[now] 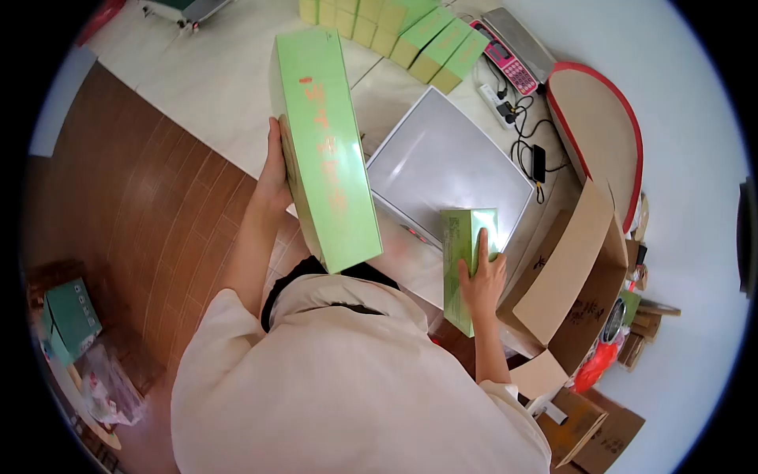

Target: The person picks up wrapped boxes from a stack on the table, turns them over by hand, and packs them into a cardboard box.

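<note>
A large green box with orange lettering [328,150] is held up by my left hand [276,170], whose fingers go behind its left side. My right hand [483,276] grips a smaller green box [458,268] near the front edge of the table, with the index finger laid along its top face. Behind that smaller box lies a flat silver-grey panel or box [450,162] on the table, and the smaller box overlaps its near corner.
Several green boxes [430,47] stand in a row at the table's back. A pink phone [509,63], a power strip [495,105] and black cables lie at the back right. An open cardboard carton [568,276] stands right of my right hand. Wooden floor [158,189] shows at left.
</note>
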Demonstrator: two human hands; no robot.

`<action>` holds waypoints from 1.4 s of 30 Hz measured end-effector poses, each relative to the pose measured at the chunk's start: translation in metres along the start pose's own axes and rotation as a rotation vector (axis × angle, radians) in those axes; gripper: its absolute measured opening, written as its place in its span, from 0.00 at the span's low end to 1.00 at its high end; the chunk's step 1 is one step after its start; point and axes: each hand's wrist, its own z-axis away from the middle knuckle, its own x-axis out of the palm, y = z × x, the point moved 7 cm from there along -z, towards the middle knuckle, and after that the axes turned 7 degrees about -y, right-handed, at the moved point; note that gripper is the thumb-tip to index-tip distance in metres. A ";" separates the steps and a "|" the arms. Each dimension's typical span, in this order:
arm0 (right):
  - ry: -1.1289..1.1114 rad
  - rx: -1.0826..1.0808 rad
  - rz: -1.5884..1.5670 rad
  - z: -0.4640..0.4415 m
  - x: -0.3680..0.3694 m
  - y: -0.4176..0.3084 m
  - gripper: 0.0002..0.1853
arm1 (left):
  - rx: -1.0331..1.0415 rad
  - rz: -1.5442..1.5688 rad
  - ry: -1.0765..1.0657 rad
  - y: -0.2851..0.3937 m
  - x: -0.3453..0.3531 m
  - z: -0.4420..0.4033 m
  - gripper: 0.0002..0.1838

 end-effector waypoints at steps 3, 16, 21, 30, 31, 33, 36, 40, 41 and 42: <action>-0.024 0.002 0.022 -0.026 0.001 -0.011 0.44 | 0.069 0.059 0.002 0.016 -0.004 0.001 0.43; 0.064 0.062 -0.305 -0.073 -0.008 -0.014 0.40 | 0.081 0.086 0.021 0.013 0.003 0.006 0.38; 0.044 0.341 -1.727 -0.017 -0.023 0.013 0.34 | 0.082 -0.022 -0.018 0.002 0.009 0.000 0.39; 0.093 0.108 -2.462 0.030 0.026 -0.016 0.23 | 0.009 -0.012 -0.138 -0.024 0.030 -0.016 0.34; 0.117 0.108 -2.469 0.030 0.028 -0.015 0.23 | 0.000 -0.024 -0.151 -0.026 0.034 -0.019 0.34; -0.052 -0.074 -2.626 0.026 0.022 -0.027 0.22 | -0.017 -0.045 -0.142 -0.032 0.037 -0.025 0.35; -0.034 -0.077 -2.679 0.034 0.005 -0.021 0.22 | -0.011 -0.113 -0.269 -0.048 0.054 -0.032 0.36; 0.066 0.170 -2.671 0.060 0.016 0.010 0.25 | 0.186 -0.561 -0.369 -0.072 0.088 -0.050 0.40; 0.201 0.009 -2.633 0.071 -0.001 0.017 0.26 | 0.212 -0.834 -0.416 -0.081 0.107 -0.049 0.42; 0.076 -0.095 -2.726 0.078 0.006 0.034 0.26 | 0.240 -1.108 -0.448 -0.089 0.129 -0.044 0.44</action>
